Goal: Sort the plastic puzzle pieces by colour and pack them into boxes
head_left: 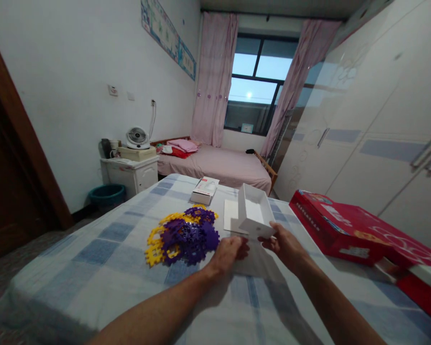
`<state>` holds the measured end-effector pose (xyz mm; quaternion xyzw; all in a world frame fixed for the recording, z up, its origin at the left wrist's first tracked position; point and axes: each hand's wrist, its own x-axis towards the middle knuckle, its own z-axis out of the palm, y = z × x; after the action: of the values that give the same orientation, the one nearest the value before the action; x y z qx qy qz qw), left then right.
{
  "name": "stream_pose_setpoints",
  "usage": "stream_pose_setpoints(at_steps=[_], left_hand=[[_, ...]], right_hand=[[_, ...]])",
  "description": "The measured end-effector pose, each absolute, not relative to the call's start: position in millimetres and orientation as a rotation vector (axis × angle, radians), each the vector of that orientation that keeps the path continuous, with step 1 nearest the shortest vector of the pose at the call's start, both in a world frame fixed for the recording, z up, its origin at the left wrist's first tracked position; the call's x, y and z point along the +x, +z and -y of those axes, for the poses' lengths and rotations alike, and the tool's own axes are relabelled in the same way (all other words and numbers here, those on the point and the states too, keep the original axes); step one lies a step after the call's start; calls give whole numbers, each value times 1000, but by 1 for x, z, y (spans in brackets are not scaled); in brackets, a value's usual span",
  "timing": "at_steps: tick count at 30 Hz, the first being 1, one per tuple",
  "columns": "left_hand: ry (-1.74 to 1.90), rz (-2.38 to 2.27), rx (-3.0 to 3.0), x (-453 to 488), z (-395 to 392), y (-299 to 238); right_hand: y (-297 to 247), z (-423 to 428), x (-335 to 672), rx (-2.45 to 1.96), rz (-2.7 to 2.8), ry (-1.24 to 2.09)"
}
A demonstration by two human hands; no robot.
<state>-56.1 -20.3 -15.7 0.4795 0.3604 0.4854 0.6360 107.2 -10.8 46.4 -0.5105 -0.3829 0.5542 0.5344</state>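
Note:
A white open box (255, 211), a shallow rectangular tray, is tilted above the bed with its hollow side facing up and away from me. My right hand (282, 244) grips its near right corner, thumb at the edge and fingers underneath. To the left of the box's near side is my left hand (232, 249), its fingers curled in; whatever they hold, if anything, is hidden. A flat white card or booklet (231, 215) lies behind and left of the box. Beside my left hand sits a pile of purple gear-shaped plastic pieces (187, 235) and yellow gear-shaped pieces (154, 251).
A small printed white box (204, 190) lies beyond the pile. At the right is a large red box (345, 225). Everything rests on a blue-and-white checked cloth (104, 251). Farther back are a pink-covered bed (222, 165), a fan (137, 137) on a cabinet and a wardrobe.

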Motion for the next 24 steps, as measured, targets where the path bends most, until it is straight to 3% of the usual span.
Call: stream_pose_setpoints(at_steps=[8, 15, 24], left_hand=[[978, -1013, 1832, -58, 30, -17], [1057, -1110, 2126, -58, 28, -22], [1003, -1075, 2227, -58, 28, -26]], right_hand=[[28, -36, 85, -1388, 882, 1307], [15, -31, 73, -1258, 945, 1456], [6, -111, 42, -1284, 1003, 1224]])
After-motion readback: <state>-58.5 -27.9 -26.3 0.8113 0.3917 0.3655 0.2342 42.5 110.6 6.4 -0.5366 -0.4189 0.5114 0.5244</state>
